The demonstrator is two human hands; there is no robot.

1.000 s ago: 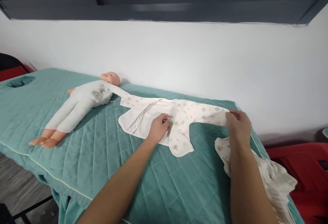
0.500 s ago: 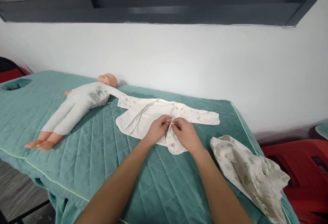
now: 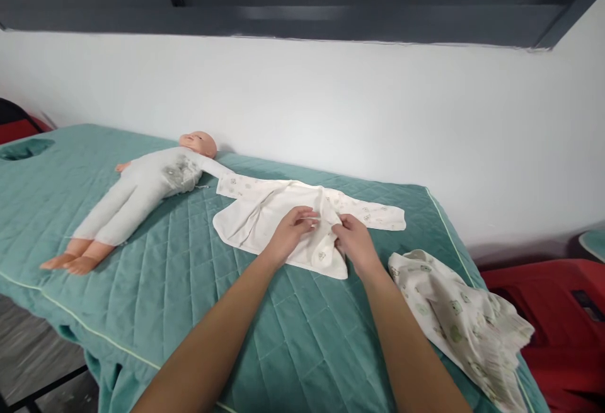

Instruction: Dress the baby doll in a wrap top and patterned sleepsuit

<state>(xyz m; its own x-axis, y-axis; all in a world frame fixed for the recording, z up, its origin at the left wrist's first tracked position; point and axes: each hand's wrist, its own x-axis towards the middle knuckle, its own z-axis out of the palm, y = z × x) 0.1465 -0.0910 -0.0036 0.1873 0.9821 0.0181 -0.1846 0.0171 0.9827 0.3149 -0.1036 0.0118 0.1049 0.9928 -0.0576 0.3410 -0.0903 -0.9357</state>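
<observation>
A small white baby shirt (image 3: 271,227) with a pale print lies spread on the green quilted cover, its sleeves stretched to both sides. My right hand (image 3: 355,243) pinches the edge of the shirt's right front panel, which is partly folded and lifted. Over the middle of the shirt is my left hand (image 3: 292,231), its fingers apart and holding nothing that I can see. A baby doll (image 3: 142,189) with a white cloth body lies on its back to the left, one arm reaching towards the shirt's left sleeve.
The green quilted cover (image 3: 283,343) lies over a bed with a hole at its far left. Crumpled printed baby clothing (image 3: 460,321) rests at the right edge. Red plastic objects (image 3: 558,318) stand beyond it. Behind the bed is a white wall (image 3: 302,104) below a dark window frame (image 3: 354,19).
My left hand has let go of the shirt's edge and its fingers have opened. My right hand has shifted slightly right, and the front panel is now more folded.
</observation>
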